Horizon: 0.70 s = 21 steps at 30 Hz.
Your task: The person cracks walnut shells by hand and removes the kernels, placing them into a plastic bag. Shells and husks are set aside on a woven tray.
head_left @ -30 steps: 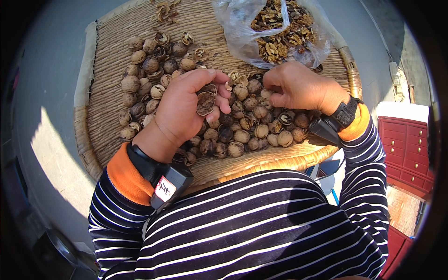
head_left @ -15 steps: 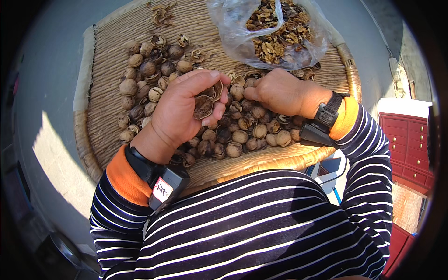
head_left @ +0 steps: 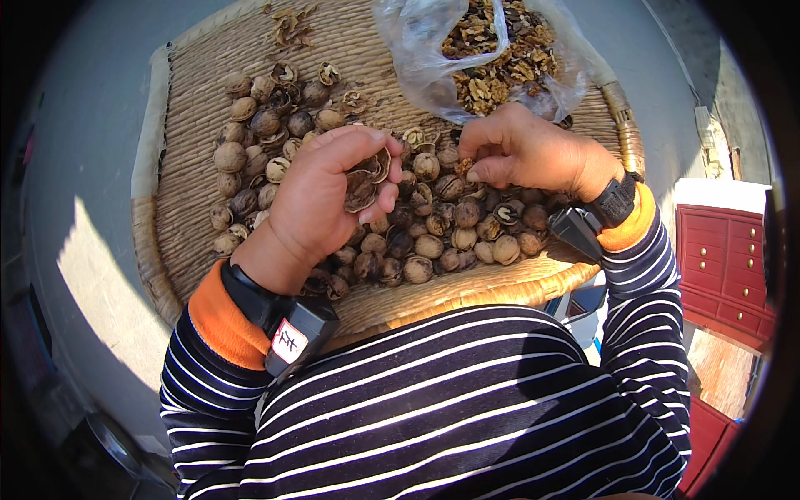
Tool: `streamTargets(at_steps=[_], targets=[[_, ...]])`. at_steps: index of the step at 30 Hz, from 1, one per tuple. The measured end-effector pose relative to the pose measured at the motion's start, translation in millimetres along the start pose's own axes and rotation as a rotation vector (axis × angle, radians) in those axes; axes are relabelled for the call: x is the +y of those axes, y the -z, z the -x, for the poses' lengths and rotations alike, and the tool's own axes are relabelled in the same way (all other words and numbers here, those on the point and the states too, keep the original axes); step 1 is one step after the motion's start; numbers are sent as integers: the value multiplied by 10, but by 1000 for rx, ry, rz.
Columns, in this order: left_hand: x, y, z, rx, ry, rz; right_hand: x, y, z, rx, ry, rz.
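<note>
Head view: cupping walnut shells [head_left: 360, 192] in the left hand [head_left: 317, 183], pinching a kernel piece [head_left: 463, 167] with the right hand [head_left: 533, 152] over walnuts [head_left: 429, 246] clustered on a woven tray [head_left: 200, 96], near a plastic bag [head_left: 419, 60] holding shelled kernels [head_left: 483, 88].

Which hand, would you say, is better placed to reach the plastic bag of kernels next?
Probably the right hand: it is just below the plastic bag in the view and pinches a small brown walnut piece. The left hand is farther off and cups cracked shells.
</note>
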<state>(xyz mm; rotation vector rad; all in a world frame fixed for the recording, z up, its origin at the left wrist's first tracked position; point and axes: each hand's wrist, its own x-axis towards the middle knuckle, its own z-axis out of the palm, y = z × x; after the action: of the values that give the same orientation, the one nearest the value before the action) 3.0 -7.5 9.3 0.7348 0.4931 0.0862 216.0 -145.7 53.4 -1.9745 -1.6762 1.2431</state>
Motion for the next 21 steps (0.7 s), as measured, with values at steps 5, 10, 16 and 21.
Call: streamTargets(at_steps=[5, 10, 16, 21], targets=[[-14, -6, -5, -25, -1, -10, -20, 66, 29, 69, 51, -72], [-28, -18, 0, 0, 4, -17, 3, 215, 104, 715, 124, -235], [-48, 15, -12, -20, -29, -20, 41, 197, 182, 339, 76, 180], [-67, 37, -25, -27, -34, -16, 120, -188, -49, -27, -76, 596]])
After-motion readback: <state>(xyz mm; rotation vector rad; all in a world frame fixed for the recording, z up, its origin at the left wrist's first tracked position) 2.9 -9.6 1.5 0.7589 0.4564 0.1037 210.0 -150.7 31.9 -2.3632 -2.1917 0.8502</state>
